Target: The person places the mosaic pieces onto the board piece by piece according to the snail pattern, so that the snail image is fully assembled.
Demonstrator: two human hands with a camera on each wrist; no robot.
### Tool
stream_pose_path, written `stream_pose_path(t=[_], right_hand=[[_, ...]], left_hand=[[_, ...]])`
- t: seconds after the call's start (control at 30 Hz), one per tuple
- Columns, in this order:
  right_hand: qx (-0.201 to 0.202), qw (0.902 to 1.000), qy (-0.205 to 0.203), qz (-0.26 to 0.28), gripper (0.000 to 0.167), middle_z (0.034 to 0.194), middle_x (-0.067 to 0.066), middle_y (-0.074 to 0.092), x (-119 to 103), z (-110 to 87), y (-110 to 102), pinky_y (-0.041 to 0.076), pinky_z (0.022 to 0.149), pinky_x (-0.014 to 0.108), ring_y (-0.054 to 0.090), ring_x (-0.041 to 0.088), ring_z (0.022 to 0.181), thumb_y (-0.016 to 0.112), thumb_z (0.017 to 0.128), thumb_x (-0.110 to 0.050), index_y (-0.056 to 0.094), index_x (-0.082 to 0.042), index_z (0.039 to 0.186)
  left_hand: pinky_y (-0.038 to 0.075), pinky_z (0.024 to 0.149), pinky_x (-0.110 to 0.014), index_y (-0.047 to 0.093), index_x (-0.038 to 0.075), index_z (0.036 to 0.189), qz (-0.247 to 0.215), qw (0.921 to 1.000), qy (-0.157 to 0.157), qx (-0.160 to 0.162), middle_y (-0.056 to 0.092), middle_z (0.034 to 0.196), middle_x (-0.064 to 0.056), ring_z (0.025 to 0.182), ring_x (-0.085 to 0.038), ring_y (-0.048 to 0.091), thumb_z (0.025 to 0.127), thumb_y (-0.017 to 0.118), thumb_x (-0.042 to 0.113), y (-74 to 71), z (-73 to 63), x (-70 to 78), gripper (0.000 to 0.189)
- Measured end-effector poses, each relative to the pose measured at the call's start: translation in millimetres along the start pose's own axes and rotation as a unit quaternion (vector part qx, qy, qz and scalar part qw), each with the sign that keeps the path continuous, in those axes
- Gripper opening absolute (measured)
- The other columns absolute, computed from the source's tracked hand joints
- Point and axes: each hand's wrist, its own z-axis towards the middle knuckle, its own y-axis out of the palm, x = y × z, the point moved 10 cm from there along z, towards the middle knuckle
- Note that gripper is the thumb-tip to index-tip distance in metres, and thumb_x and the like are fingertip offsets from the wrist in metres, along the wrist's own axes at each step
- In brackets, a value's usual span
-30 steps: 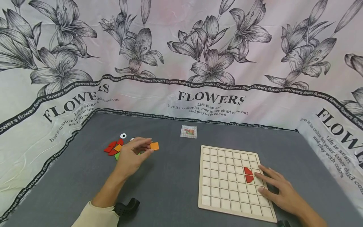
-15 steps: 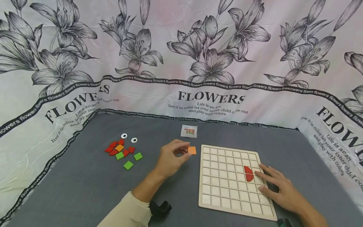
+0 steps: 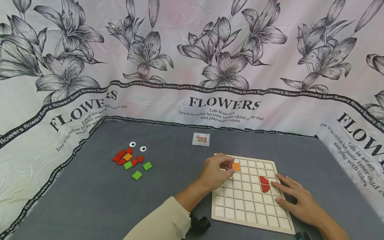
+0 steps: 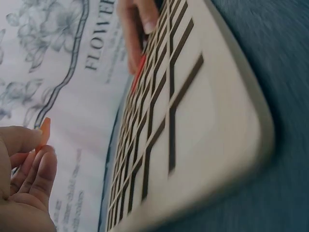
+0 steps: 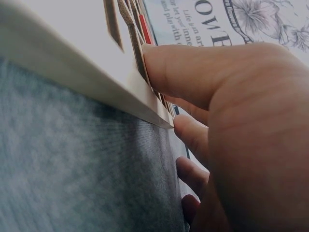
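My left hand [image 3: 214, 172] pinches an orange square tile [image 3: 236, 167] between thumb and fingertips, over the upper left of a wooden grid board [image 3: 237, 214]. In the left wrist view the orange tile [image 4: 45, 131] stands edge-on, held apart from the board's surface. Two red quarter-round tiles [image 3: 264, 184] lie side by side in cells right of the board's middle. At the board's right edge rests my right hand [image 3: 297, 199], its fingers extended and touching the rim. The right wrist view shows the thumb [image 5: 178, 72] on top of the board.
Left on the grey table lie several red tiles [image 3: 121, 161], green square tiles [image 3: 137, 175] and another orange tile [image 3: 128, 157]. Two white eye discs [image 3: 143, 149] sit just behind them. A small pattern card [image 3: 201, 139] lies beyond the board, near the printed curtain [image 3: 222, 110].
My left hand has carried the orange tile rightward from beside the loose tiles to over the board. The right hand stays at the board's edge.
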Motion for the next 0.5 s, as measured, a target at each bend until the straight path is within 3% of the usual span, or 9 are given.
stream_pose_path(t=[0.23,0.5], right_hand=[[0.001,1.0000,0.000,-0.005,0.050,0.152,-0.003,0.033,0.0,-0.6,-1.3,0.018,0.079,0.077,0.024,0.045,0.134,0.072,0.086,-0.015,0.059,-0.016,0.135],[-0.007,0.9999,0.003,-0.011,0.049,0.152,-0.002,0.033,-1.0,0.9,-1.3,0.021,0.081,0.075,0.029,0.054,0.127,0.072,0.087,-0.017,0.059,-0.017,0.135]], left_hand=[[0.050,0.074,-0.016,0.068,-0.004,0.108,0.025,0.9990,-0.012,-0.035,0.062,0.094,-0.003,0.082,-0.004,0.060,0.082,0.072,-0.006,32.9,7.1,-3.2,0.026],[0.048,0.070,-0.013,0.070,-0.003,0.105,0.043,0.9972,-0.036,-0.050,0.063,0.093,-0.001,0.078,0.000,0.058,0.080,0.074,-0.005,58.3,10.9,-20.8,0.025]])
